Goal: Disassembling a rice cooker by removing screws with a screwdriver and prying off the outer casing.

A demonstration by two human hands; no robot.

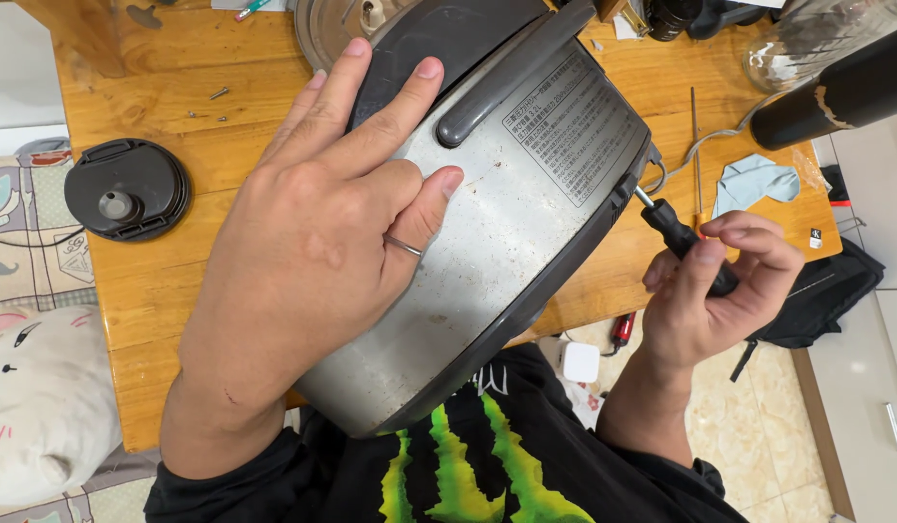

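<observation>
On the wooden tabletop (pixel 158 281), my left hand (pixel 318 228) presses flat on the tilted grey metal rice cooker (pixel 526 194) while my right hand (pixel 714 286), clamped on the black-handled screwdriver (pixel 676 232), should keep its tip square.

Count: two hands, left hand (pixel 313 242) and right hand (pixel 719 291); one grey rice cooker (pixel 526 194) lying tipped on its side, one black-handled screwdriver (pixel 676 232), one ring (pixel 403 246). On the wooden table (pixel 148 281): one round black lid (pixel 127 190), one blue cloth (pixel 753 181), one thin metal rod (pixel 695 155), and about four loose screws (pixel 219 94) (small, count is rough). Off the table: one cat-face cushion (pixel 37 387), one white plug adapter (pixel 581 361), one black bag (pixel 826 291).
</observation>
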